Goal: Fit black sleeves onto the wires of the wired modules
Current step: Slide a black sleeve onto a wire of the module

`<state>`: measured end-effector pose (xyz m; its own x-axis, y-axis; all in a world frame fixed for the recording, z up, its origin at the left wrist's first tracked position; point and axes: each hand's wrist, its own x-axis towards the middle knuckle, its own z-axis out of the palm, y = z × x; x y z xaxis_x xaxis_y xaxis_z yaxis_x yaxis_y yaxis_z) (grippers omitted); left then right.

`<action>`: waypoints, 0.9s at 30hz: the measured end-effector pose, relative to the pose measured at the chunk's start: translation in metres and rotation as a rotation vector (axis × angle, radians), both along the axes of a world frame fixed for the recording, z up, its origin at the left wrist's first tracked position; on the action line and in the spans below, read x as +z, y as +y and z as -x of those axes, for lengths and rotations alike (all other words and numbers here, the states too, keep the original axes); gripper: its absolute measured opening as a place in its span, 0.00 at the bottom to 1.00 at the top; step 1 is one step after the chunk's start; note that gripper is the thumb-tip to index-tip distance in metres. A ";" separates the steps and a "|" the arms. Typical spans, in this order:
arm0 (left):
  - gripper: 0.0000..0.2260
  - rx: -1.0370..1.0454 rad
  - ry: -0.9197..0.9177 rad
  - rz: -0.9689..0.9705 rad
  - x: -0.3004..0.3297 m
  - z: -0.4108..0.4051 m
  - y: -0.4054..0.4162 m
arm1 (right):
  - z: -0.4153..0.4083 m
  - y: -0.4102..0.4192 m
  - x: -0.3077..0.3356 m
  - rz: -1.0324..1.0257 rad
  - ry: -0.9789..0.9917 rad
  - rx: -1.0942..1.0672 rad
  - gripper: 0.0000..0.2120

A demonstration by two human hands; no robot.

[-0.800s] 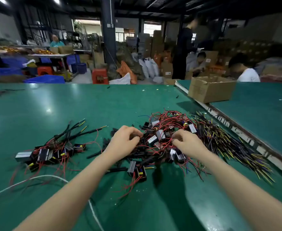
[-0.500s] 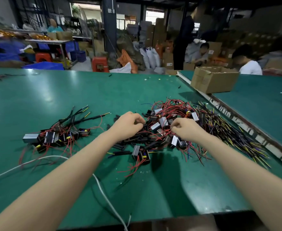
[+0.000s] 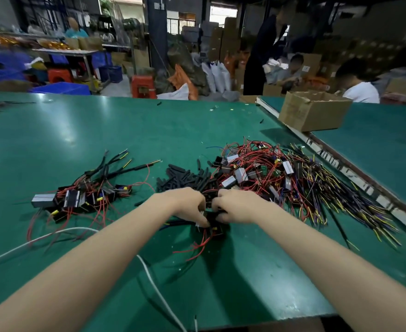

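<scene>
A pile of loose black sleeves [image 3: 185, 178] lies mid-table. To its right is a heap of wired modules [image 3: 257, 171] with red wires and yellow-tipped dark leads. My left hand [image 3: 187, 204] and my right hand [image 3: 235, 207] meet just in front of the sleeves, fingers curled. Between them they grip a small black module [image 3: 215, 224] whose red wires trail toward me; dark leads run off to the left under my left hand. What my fingertips pinch is partly hidden. A group of sleeved modules [image 3: 82, 195] lies at the left.
A white cable [image 3: 149, 271] runs across the near table under my left forearm. A cardboard box [image 3: 312, 111] stands at the back right beside a metal rail [image 3: 365, 185] between two tables. People work in the background. The table's near edge is close.
Both hands have drawn back toward me from the heaps and come together, now holding one module between them. The sleeve pile that my left hand covered is now exposed.
</scene>
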<state>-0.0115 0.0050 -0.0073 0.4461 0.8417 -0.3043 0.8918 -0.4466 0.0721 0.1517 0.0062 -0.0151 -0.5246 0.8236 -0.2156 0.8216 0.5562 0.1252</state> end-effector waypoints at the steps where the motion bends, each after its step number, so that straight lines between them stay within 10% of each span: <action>1: 0.19 0.005 -0.019 -0.001 -0.004 0.000 0.000 | 0.000 0.000 -0.003 -0.042 -0.037 0.021 0.16; 7: 0.10 0.061 -0.366 -0.011 -0.006 0.013 0.021 | -0.020 0.012 0.011 -0.049 0.324 -0.017 0.06; 12: 0.11 0.245 -1.140 0.354 -0.009 0.007 0.022 | -0.018 0.018 0.009 -0.035 0.775 -0.143 0.02; 17: 0.08 0.408 -1.498 0.485 -0.008 0.011 0.031 | -0.015 0.021 0.006 0.212 1.289 -0.238 0.04; 27: 0.07 0.373 -1.666 0.586 -0.026 -0.001 0.014 | -0.023 0.012 -0.006 0.439 2.068 -0.442 0.11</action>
